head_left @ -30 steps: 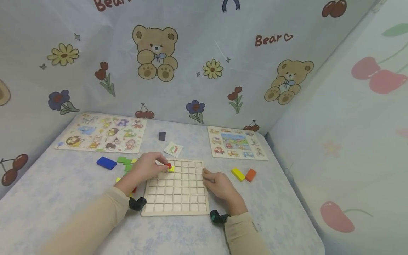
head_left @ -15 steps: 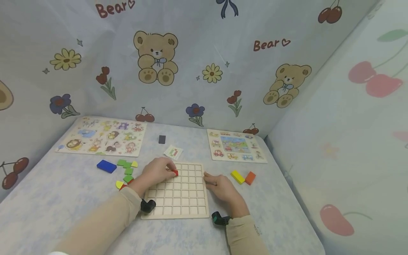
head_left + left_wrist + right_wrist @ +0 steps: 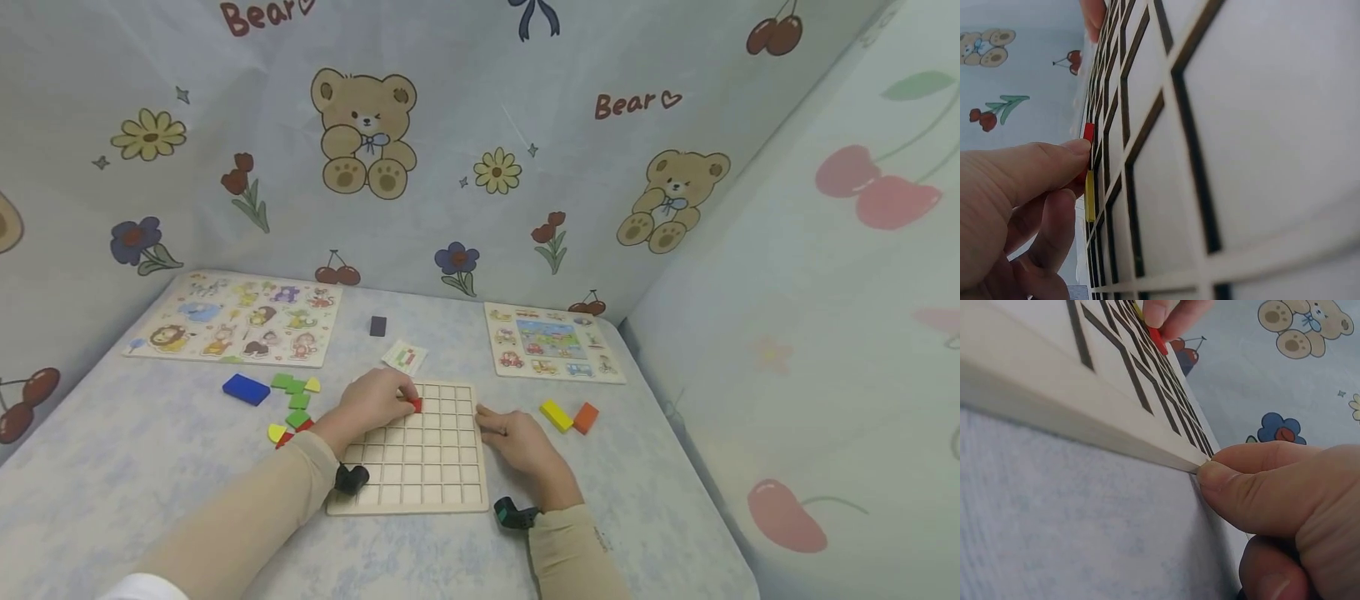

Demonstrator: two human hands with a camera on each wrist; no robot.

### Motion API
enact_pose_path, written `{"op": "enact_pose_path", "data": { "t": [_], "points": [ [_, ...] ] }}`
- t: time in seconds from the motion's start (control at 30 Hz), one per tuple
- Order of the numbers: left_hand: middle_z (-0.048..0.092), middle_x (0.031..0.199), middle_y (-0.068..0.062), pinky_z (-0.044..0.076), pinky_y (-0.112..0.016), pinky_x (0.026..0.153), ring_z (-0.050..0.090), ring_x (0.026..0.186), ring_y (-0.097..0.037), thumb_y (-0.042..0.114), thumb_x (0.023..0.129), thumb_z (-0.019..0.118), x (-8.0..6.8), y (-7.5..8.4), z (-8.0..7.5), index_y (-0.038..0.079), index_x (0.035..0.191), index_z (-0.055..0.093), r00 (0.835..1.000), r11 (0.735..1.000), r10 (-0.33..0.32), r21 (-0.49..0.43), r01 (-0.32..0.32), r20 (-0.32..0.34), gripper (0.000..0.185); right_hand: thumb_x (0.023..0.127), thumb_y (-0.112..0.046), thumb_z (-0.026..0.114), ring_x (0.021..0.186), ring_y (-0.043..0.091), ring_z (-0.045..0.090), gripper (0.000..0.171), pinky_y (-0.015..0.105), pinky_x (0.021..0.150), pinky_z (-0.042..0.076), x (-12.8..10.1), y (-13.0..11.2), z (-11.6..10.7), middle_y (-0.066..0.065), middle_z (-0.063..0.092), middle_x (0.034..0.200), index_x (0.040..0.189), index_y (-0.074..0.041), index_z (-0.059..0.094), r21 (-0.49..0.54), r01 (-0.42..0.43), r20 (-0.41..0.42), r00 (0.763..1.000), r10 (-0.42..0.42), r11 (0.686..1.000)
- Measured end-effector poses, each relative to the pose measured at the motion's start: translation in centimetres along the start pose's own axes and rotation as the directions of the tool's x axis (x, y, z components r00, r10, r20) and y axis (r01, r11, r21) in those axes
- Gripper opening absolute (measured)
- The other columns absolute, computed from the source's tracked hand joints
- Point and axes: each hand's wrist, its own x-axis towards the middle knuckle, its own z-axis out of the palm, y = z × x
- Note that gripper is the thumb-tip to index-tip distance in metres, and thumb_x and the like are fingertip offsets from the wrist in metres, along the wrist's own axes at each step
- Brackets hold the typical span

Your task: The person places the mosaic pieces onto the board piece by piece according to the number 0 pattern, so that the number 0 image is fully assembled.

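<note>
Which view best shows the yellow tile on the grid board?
Left wrist: the yellow tile shows edge-on, largely uncovered, below the red one. Head: I can't make it out; the left hand covers that area. Right wrist: just a sliver by the fingertips.

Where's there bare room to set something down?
Near right on the table, bordered by the right sleeve, yellow block and orange block; near left, bordered by the left sleeve and blue block. It's crowded between the blue block and grid board, where green pieces cluster.
</note>
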Motion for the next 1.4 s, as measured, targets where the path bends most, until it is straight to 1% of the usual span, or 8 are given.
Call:
{"op": "enact_pose_path", "data": {
  "t": [0.27, 0.53, 0.77, 0.97, 1.1, 1.23, 1.33, 1.4],
  "points": [
    [0.076, 0.1, 0.007, 0.052, -0.037, 0.07, 0.066, 0.086, -0.013, 0.024, 0.09, 0.079, -0.1, 0.4, 0.0, 0.027, 0.094, 0.081, 1.0, 1.0, -0.014, -0.007, 0.014, 0.004, 0.006, 0.098, -0.022, 0.07, 0.146, 0.026, 0.044, 0.039, 0.05, 0.115, 0.039, 0.1, -0.1, -0.1, -0.009, 0.054, 0.15, 0.137, -0.019, 0.066, 0.005, 0.026, 0.004, 1.0, -0.026, 1.0],
    [0.076, 0.101, 0.009, 0.055, -0.04, 0.074, 0.07, 0.092, -0.016, 0.025, 0.09, 0.08, 0.0, 0.2, 0.3, 0.027, 0.095, 0.081, 1.0, 0.999, -0.003, 0.048, 0.004, -0.02, 0.006, 0.098, -0.021, 0.071, 0.145, 0.026, 0.046, 0.039, 0.049, 0.115, 0.04, -0.1, 0.0, 0.0, -0.006, 0.056, 0.149, 0.136, -0.017, 0.067, 0.02, 0.039, 0.002, 0.999, -0.039, 0.999],
    [0.076, 0.099, 0.008, 0.055, -0.042, 0.074, 0.069, 0.089, -0.016, 0.025, 0.089, 0.081, -0.2, 0.3, 0.3, 0.028, 0.093, 0.081, 1.0, 0.996, 0.015, 0.084, -0.013, -0.023, 0.005, 0.097, -0.021, 0.072, 0.145, 0.026, 0.046, 0.04, 0.048, 0.114, 0.041, -0.1, 0.1, 0.2, -0.006, 0.056, 0.149, 0.136, -0.017, 0.066, 0.031, 0.027, 0.014, 1.0, -0.028, 0.999],
    [0.075, 0.112, 0.004, 0.053, -0.039, 0.069, 0.067, 0.091, -0.017, 0.027, 0.093, 0.077, -0.9, 0.1, -0.1, 0.028, 0.101, 0.079, 0.999, 0.998, 0.033, 0.056, -0.031, -0.035, 0.009, 0.097, -0.022, 0.072, 0.145, 0.023, 0.046, 0.04, 0.047, 0.114, 0.041, 0.0, 0.1, 0.3, -0.007, 0.055, 0.149, 0.136, -0.017, 0.066, 0.032, 0.012, 0.007, 1.0, -0.012, 0.999],
    [0.067, 0.133, -0.006, 0.055, -0.046, 0.078, 0.068, 0.102, -0.026, 0.031, 0.099, 0.068, -2.3, -1.6, -2.3, 0.025, 0.119, 0.075, 0.992, 1.0, -0.019, 0.008, 0.02, -0.121, 0.021, 0.097, -0.022, 0.072, 0.145, 0.022, 0.046, 0.04, 0.047, 0.115, 0.04, 0.2, 0.0, 0.4, -0.008, 0.055, 0.149, 0.136, -0.017, 0.066, 0.037, 0.0, 0.002, 1.0, 0.0, 0.999],
    [0.056, 0.147, -0.017, 0.052, -0.057, 0.091, 0.061, 0.123, -0.04, 0.029, 0.101, 0.063, -4.5, -4.9, -5.2, 0.018, 0.133, 0.068, 0.968, 0.99, -0.139, -0.009, 0.14, -0.211, 0.033, 0.097, -0.022, 0.072, 0.145, 0.022, 0.046, 0.04, 0.047, 0.115, 0.04, 0.3, -0.2, 0.4, -0.008, 0.055, 0.149, 0.137, -0.017, 0.066, 0.038, -0.001, -0.002, 1.0, 0.001, 0.999],
    [0.049, 0.151, -0.023, 0.047, -0.064, 0.097, 0.047, 0.137, -0.048, 0.026, 0.101, 0.061, -5.9, -7.4, -6.4, 0.013, 0.141, 0.061, 0.951, 0.977, -0.209, -0.022, 0.21, -0.227, 0.042, 0.097, -0.022, 0.072, 0.144, 0.022, 0.047, 0.04, 0.047, 0.115, 0.041, 0.3, -0.4, 0.3, -0.008, 0.056, 0.148, 0.136, -0.017, 0.066, 0.037, -0.006, -0.01, 1.0, 0.007, 0.999],
    [0.044, 0.155, -0.026, 0.043, -0.067, 0.101, 0.041, 0.14, -0.05, 0.024, 0.102, 0.06, -6.6, -8.6, -6.7, 0.009, 0.147, 0.055, 0.948, 0.973, -0.229, -0.031, 0.228, -0.22, 0.048, 0.097, -0.022, 0.072, 0.144, 0.022, 0.048, 0.04, 0.047, 0.114, 0.041, 0.2, -0.4, 0.2, -0.008, 0.056, 0.148, 0.136, -0.016, 0.067, 0.038, -0.014, -0.016, 1.0, 0.014, 0.999]
  ]
}}
